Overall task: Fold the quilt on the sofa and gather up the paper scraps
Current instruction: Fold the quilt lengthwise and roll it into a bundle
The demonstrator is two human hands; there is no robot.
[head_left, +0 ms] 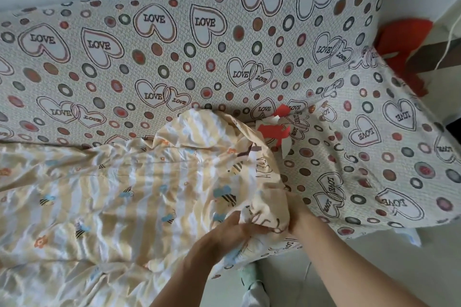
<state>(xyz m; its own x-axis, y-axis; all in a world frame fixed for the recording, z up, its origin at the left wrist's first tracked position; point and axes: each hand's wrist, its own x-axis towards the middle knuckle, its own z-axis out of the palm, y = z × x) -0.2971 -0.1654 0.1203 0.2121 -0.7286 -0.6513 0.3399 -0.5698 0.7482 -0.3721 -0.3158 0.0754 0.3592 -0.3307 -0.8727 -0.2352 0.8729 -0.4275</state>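
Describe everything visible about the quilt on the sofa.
The quilt is soft, crinkled fabric in pale yellow and white stripes, printed with bees, small orange flowers and some lettering. It lies spread and rumpled over the sofa seat, running off the left and bottom of the view. Its right end is bunched and lifted into a hump. The left hand and right hand both grip that bunched edge. Red and white paper scraps lie right beside the hump.

Both forearms are bare — no sleeves, rings or watch — hands [252, 227] likewise unadorned.
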